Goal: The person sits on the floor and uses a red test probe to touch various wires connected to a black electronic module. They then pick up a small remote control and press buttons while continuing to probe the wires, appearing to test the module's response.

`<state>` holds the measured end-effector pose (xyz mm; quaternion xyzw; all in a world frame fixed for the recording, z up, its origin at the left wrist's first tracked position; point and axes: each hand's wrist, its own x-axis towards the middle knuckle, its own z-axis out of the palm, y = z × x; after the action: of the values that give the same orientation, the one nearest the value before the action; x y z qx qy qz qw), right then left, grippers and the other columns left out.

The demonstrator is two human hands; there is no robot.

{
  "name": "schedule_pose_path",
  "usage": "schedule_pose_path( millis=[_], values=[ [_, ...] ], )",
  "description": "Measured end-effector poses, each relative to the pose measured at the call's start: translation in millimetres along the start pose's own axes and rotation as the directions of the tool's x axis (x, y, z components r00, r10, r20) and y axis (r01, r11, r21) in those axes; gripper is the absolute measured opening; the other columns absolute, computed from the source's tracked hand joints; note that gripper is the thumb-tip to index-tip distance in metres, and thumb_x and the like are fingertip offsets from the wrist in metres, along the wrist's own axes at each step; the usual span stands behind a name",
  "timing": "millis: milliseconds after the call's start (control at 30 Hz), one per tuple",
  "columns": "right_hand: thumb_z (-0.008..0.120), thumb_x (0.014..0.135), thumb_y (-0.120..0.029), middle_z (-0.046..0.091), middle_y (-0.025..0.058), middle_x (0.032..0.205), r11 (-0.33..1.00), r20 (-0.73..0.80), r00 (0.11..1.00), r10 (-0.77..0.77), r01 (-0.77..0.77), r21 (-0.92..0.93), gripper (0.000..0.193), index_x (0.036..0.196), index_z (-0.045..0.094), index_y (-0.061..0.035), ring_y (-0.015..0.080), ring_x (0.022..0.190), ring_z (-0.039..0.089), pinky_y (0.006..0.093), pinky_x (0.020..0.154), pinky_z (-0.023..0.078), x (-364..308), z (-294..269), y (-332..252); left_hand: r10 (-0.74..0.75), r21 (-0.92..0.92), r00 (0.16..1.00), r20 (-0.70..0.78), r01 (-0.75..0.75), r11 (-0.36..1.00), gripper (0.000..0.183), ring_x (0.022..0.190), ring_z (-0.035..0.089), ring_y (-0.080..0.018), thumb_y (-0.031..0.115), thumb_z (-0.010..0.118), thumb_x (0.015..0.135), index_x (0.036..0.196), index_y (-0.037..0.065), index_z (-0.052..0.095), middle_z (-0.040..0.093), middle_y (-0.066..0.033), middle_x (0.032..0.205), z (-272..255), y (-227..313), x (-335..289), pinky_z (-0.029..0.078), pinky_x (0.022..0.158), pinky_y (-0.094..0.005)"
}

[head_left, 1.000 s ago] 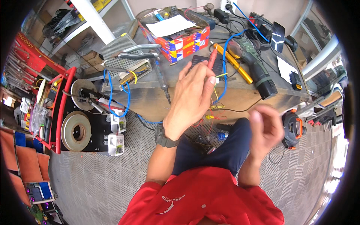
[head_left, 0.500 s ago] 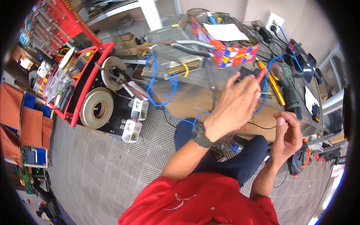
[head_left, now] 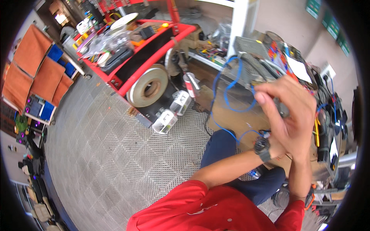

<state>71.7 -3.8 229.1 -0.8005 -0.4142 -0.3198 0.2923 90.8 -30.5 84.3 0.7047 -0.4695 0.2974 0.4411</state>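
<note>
My right hand (head_left: 295, 111) is raised over the near edge of the workbench (head_left: 227, 115), its fingers curled and the thumb brought against the index finger. Whatever sits in that pinch, if anything, is too small to make out. Crossing behind the right wrist comes my left hand (head_left: 274, 147), a dark watch (head_left: 262, 149) on its wrist; its fingers are hidden. Beside the right fingertips a blue cable (head_left: 226, 98) loops over the bench edge. Grey-handled pliers (head_left: 266, 68) lie just beyond, by a perforated metal plate (head_left: 248, 47).
Left of the bench stands a red tool cart (head_left: 125, 89) with a large round disc (head_left: 148, 87) and small clear containers (head_left: 165, 121) at its side. White paper (head_left: 298, 69) tops a colourful box. A yellow tool (head_left: 317, 131) lies right. A plastic bottle (head_left: 253, 174) is near my legs.
The view has swung left, bringing more of the cart and floor in. My right hand has risen and moved in front of the left, which was visible before with a thin yellow-green wire at its fingers.
</note>
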Motion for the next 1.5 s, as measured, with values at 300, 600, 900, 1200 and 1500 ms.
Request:
schedule_pose_path(
  millis=[300, 600, 900, 1200, 1500],
  values=[
    [0.072, 0.090, -0.022, 0.063, 0.0049, 0.100, 0.982, 0.449, 0.875, -0.183, 0.187, 0.036, 0.023, 0.108, 0.074, -0.0082, 0.0231, 0.101, 0.066, 0.0386, 0.086, 0.053, -1.4, 97.4, -45.0, -0.019, -0.091, 0.990, 0.136, 0.031, 0.995, 0.058, 0.122, 0.066, -0.0419, 0.015, 0.070, 0.093, 0.141, -0.016, 0.059, 0.070, -0.0288, 0.123, 24.3, -24.6, 10.2, 0.042, 0.125, -0.0534],
    [0.077, 0.087, -0.002, 0.073, 0.0117, 0.089, 0.928, 0.175, 0.913, 0.368, -0.350, -0.126, 0.024, 0.110, 0.082, 0.0008, 0.0303, 0.077, 0.070, 0.0432, 0.069, 0.053, -108.5, -62.0, -45.2, -0.066, -0.170, 0.994, 0.084, 0.079, 0.982, 0.017, 0.116, 0.073, -0.0453, 0.013, 0.061, 0.107, 0.116, -0.001, 0.066, 0.073, -0.0288, 0.124, 11.6, -15.3, 16.1, 0.049, 0.120, -0.0557],
    [0.079, 0.100, -0.008, 0.074, 0.0106, 0.084, 0.385, -0.352, 0.636, 0.686, -0.729, -0.565, 0.011, 0.108, 0.083, -0.0016, 0.0233, 0.073, 0.071, 0.0373, 0.066, 0.052, -191.7, -159.8, -48.6, -0.072, -0.128, 0.992, 0.100, 0.085, 0.988, 0.011, 0.114, 0.071, -0.0454, 0.015, 0.063, 0.108, 0.112, 0.005, 0.064, 0.075, -0.0231, 0.116, 12.9, -13.0, 16.4, 0.052, 0.115, -0.0577],
    [0.074, 0.098, -0.009, 0.082, 0.0177, 0.107, 0.698, 0.238, 0.722, 0.650, -0.442, -0.563, 0.021, 0.116, 0.080, 0.0014, 0.0339, 0.097, 0.079, 0.0429, 0.089, 0.062, -117.8, -202.5, 156.0, -0.168, -0.080, 0.978, 0.121, 0.178, 0.981, 0.010, 0.116, 0.070, -0.0486, 0.015, 0.064, 0.108, 0.110, 0.005, 0.065, 0.075, -0.0206, 0.119, 8.0, -1.9, 18.3, 0.051, 0.116, -0.0580],
    [0.073, 0.100, -0.017, 0.082, 0.0183, 0.098, 0.333, -0.149, 0.539, 0.829, -0.690, -0.643, 0.026, 0.119, 0.082, -0.0023, 0.0334, 0.087, 0.079, 0.0445, 0.081, 0.062, -212.2, -330.9, 70.9, -0.251, -0.006, 0.953, 0.171, 0.255, 0.967, 0.016, 0.115, 0.071, -0.0474, 0.019, 0.061, 0.111, 0.110, 0.004, 0.066, 0.076, -0.0206, 0.115, 9.2, 4.1, 19.0, 0.051, 0.115, -0.0573]
  ],
)
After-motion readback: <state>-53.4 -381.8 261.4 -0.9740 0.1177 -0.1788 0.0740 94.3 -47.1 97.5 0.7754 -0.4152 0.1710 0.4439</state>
